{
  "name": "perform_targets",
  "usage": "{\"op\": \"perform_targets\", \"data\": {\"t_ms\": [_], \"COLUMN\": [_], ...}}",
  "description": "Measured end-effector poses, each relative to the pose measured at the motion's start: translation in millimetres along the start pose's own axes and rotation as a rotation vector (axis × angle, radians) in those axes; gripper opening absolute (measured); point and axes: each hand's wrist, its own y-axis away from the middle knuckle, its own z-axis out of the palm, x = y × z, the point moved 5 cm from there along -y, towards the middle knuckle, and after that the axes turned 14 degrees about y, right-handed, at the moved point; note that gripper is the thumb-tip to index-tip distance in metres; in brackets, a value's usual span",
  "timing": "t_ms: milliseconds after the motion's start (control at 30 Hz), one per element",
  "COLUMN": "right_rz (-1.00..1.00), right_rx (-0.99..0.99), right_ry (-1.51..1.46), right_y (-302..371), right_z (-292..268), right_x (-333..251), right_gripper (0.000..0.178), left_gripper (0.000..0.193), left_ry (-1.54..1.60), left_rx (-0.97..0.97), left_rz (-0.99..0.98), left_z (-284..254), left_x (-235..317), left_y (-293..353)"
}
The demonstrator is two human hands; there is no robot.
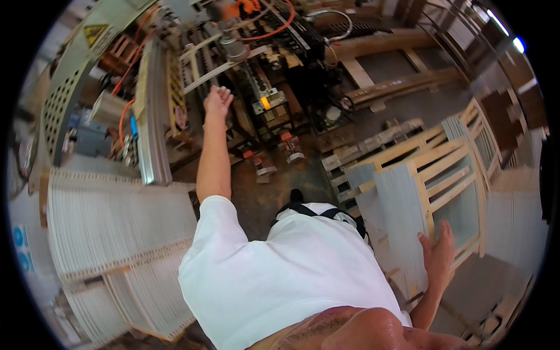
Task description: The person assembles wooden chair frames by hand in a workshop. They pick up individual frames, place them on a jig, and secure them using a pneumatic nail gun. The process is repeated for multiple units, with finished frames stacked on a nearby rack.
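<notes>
My left hand (pixel 217 101) is stretched out over the machine, just below a pale bar (pixel 213 77) lying across it. Its fingers are loosely bent and slightly apart, and nothing shows between them. On the other side, my right hand (pixel 438 248) is beside the lower end of a pale wooden frame with slats (pixel 448 185), fingers extended and thumb apart. Whether the palm touches the frame cannot be seen. Behind that frame stands a thick stack of pale frames or panels (pixel 396 204).
Tall stacks of thin white-edged pieces (pixel 116 221) stand at my left. The machine has a long metal rail (pixel 156 116), a cylinder (pixel 234 48) and orange hoses (pixel 122 114). Two red-topped pedals (pixel 291 147) sit on the floor by a wooden pallet (pixel 344 163).
</notes>
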Motion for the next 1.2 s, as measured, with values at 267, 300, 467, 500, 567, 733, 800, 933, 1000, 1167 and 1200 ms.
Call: {"op": "perform_targets", "data": {"t_ms": [267, 300, 467, 500, 567, 733, 800, 933, 1000, 1167, 1200], "right_rz": [0.309, 0.328, 0.379, 0.388, 0.399, 0.236, 0.123, -0.103, -0.208, -0.558, -0.599], "right_rx": [-0.294, -0.347, -0.030, 0.038, 0.118, 0.231, 0.266, 0.254, 0.199, 0.286, 0.275], "right_ry": [-0.306, -0.416, -0.292, -0.282, -0.348, -0.388, -0.266, -0.165, -0.186, -0.114, -0.105], "right_y": [39, 35, 45, 45, 27, -18, -33, -57, -77, -111, -117], "right_z": [23, 21, 9, 6, -18, -52, -56, -79, -86, -92, -90], "right_x": [37, 45, 42, 38, 22, -6, -31, -99, -130, -188, -195], "right_gripper": [0.043, 0.038, 0.033, 0.032, 0.032, 0.033, 0.033, 0.031, 0.031, 0.034, 0.034], "left_gripper": [0.080, 0.079, 0.078, 0.068, 0.065, 0.047, 0.043, 0.051, 0.052, 0.050, 0.050], "left_ry": [0.022, 0.108, 0.116, 0.125, 0.227, 0.387, 0.530, 0.480, 0.466, 0.515, 0.525], "left_rx": [0.105, 0.107, 0.129, 0.133, 0.077, -0.373, -0.156, 0.121, 0.100, 0.056, 0.048], "left_rz": [-0.140, -0.123, -0.072, -0.026, -0.040, 0.029, -0.046, 0.009, 0.058, 0.047, 0.040], "left_z": [16, 3, 49, 65, 39, 5, 12, 46, 32, 25, 19], "left_x": [-1, 19, -13, -11, -1, 12, -14, -13, -4, -21, -27], "left_y": [-136, -160, -104, -80, -128, -211, -191, -94, -74, -39, -37]}}
